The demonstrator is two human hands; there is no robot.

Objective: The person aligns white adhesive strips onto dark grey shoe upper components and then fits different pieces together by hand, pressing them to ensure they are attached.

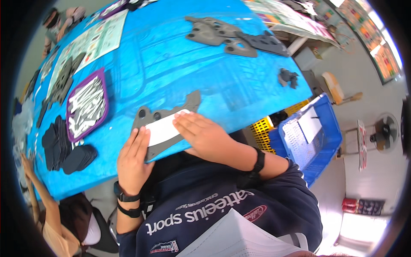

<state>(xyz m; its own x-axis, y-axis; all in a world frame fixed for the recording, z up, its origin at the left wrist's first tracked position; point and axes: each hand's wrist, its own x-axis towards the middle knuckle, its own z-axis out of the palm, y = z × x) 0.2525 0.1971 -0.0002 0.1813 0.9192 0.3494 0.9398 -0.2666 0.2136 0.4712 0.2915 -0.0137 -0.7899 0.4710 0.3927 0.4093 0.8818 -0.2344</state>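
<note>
A dark grey, curved sheet piece (194,101) with round holes lies at the near edge of the blue table, right in front of me. A white strip (163,129) rests across it. My left hand (134,159) lies flat, its fingers stretched over the strip's left end and the grey piece. My right hand (199,132) presses its extended fingers on the strip's right end; its thumb is partly hidden near the table edge. Neither hand grips anything.
A purple tray (105,96) of white and grey strips stands left, near stacked black pieces (55,143). More grey cut pieces (207,33) lie at the far side. A blue crate (329,141) and yellow basket (262,129) stand right of the table. Other people sit at left.
</note>
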